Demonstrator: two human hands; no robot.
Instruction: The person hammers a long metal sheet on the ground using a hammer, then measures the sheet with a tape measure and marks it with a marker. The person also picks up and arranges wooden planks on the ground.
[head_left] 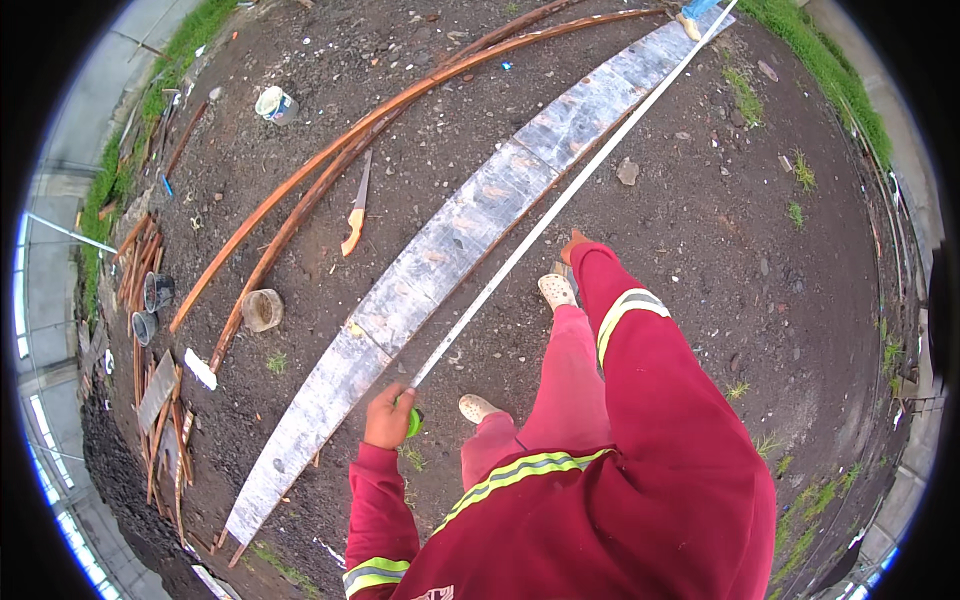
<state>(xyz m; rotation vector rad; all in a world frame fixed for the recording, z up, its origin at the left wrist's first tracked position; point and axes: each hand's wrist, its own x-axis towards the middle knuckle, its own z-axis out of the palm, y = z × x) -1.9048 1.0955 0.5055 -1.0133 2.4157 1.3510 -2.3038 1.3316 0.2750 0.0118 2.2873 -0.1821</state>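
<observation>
Left hand [386,418] is curled around green tape measure [414,423]; blade [545,220] is extended far right; grip of right hand [575,244] cannot be determined.

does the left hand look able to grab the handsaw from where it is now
Probably not: the left hand is taken up by the green tape measure, and the long grey panel lies between it and the handsaw.

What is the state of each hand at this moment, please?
Left hand: closed around a green tape measure, its pale blade extended.
Right hand: only partly visible beyond the sleeve; open or closed cannot be told.
</observation>
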